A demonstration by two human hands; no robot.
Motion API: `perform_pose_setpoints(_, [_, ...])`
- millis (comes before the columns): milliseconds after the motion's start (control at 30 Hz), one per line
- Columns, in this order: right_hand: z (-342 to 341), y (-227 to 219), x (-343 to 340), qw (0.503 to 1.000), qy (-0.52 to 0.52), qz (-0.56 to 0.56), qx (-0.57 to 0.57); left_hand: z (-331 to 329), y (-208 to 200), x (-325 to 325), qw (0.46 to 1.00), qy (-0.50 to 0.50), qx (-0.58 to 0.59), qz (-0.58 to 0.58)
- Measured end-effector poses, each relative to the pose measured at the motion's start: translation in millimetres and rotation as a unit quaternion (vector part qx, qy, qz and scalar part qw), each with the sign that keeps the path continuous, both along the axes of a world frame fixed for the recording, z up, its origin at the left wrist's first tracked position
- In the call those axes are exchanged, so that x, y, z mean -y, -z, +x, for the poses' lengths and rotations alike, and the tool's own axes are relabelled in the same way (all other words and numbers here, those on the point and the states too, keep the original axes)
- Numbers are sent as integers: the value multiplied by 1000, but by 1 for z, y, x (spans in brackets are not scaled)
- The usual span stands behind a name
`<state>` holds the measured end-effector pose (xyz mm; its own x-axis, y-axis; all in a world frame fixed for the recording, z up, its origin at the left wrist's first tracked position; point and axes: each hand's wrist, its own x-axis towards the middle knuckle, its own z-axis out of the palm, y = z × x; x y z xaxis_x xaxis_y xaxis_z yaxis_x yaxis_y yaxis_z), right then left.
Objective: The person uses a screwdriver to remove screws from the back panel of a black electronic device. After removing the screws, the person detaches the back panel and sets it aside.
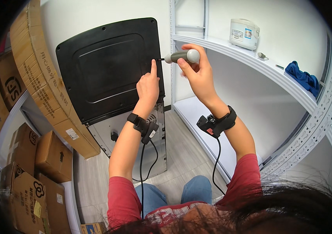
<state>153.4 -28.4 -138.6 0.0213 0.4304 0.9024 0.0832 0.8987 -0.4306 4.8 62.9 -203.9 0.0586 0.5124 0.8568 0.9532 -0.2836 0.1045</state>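
Note:
A screwdriver (pixel 180 57) with a fat grey-and-white handle is in my right hand (pixel 199 74), the thumb and fingers closed round it. Its short dark shaft points left, at the right edge of a black panel (pixel 109 70). My left hand (pixel 148 86) holds nothing; the index finger is stretched toward the shaft's tip, the other fingers curled. Whether that fingertip touches the tip or only the panel edge I cannot tell. The panel sits on top of a grey metal cabinet (pixel 134 134) with a dark knob (pixel 114 136). Screws or screw holes dot the panel's rim.
Tall cardboard (pixel 53 89) leans at the left, beside shelves with several boxes (pixel 54 156). To the right, a white metal shelf (pixel 290 91) bears a rice cooker (pixel 244 34), a small light-coloured object (pixel 262 55) and a blue cloth (pixel 302 78). Cabled black devices (pixel 215 124) are strapped to both wrists.

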Motion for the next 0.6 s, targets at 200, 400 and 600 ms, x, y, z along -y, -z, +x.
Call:
perform_pose_setpoints(200, [6,-3,-4,991,-43,11,124,-2,2,-2,1000,8,2,7])
perform_pose_setpoints(400, [6,-1,2,960,85,180,196,-3,3,-3,1000,5,1,-1])
perform_pose_setpoints(600, [30,-1,-7,885,97,310,334,-1,0,-1,1000,6,0,-4])
